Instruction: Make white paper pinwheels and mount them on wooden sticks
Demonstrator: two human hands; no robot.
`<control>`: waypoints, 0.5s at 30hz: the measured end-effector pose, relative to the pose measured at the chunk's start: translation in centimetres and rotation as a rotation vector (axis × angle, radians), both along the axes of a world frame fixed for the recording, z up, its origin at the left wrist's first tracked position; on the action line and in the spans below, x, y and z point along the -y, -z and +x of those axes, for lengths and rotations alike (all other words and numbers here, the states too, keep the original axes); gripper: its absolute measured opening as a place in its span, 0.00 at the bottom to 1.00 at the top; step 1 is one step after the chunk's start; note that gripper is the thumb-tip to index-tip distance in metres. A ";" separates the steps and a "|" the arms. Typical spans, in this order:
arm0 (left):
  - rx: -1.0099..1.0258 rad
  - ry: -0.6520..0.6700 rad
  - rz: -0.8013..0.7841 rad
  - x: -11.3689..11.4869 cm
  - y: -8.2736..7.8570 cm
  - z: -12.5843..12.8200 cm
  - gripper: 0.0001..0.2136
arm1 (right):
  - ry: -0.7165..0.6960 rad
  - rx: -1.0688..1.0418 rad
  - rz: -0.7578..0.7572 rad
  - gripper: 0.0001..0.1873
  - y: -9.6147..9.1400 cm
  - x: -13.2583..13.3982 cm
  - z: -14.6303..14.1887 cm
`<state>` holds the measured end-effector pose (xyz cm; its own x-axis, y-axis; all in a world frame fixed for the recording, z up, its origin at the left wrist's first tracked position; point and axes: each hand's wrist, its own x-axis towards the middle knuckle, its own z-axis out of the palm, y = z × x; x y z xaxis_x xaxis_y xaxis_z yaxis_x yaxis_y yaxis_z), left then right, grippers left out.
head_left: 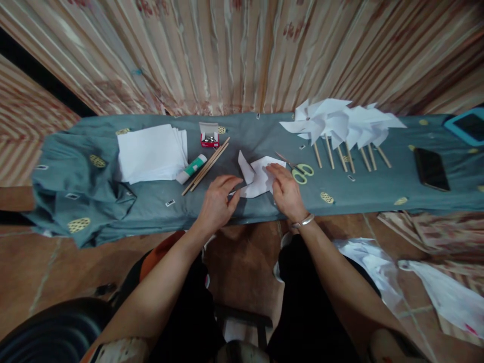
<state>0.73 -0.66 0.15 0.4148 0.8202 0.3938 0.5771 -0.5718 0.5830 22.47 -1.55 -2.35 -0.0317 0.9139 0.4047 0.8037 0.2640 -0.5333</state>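
A white paper pinwheel (260, 177), cut and partly folded, lies on the cloth-covered table between my hands. My left hand (219, 199) has thumb and fingers curled around its left corner. Across the paper's right side, my right hand (285, 189) grips it with bent fingers; the thumb is partly hidden. One paper flap stands up near the middle. Just right of the sheet lie scissors (302, 172) with light green handles. Wooden sticks (207, 166) and a green-and-white glue stick (192, 169) are left of the paper.
A stack of white paper (151, 154) lies at the left, near an opened red box of small metal pins (209, 138). Several finished pinwheels (342, 123) on sticks lie at the back right. Further right are a dark phone (431, 169) and a blue-edged device (467, 127).
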 end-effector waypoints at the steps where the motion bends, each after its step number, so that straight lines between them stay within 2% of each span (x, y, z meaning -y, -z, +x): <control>1: -0.006 0.002 0.002 -0.1 0.0 0.0 0.12 | -0.003 0.001 0.006 0.27 -0.1 -0.2 0.1; 7: -0.099 0.053 0.079 0.6 0.2 0.3 0.12 | 0.071 0.157 -0.050 0.29 -1.5 -1.3 0.9; 12: -0.193 0.277 0.110 3.1 1.1 2.1 0.10 | 0.041 0.321 -0.157 0.32 -2.2 -2.1 1.2; 15: -0.246 0.327 0.120 3.9 1.3 2.6 0.10 | 0.031 0.377 -0.174 0.31 -2.2 -2.1 1.1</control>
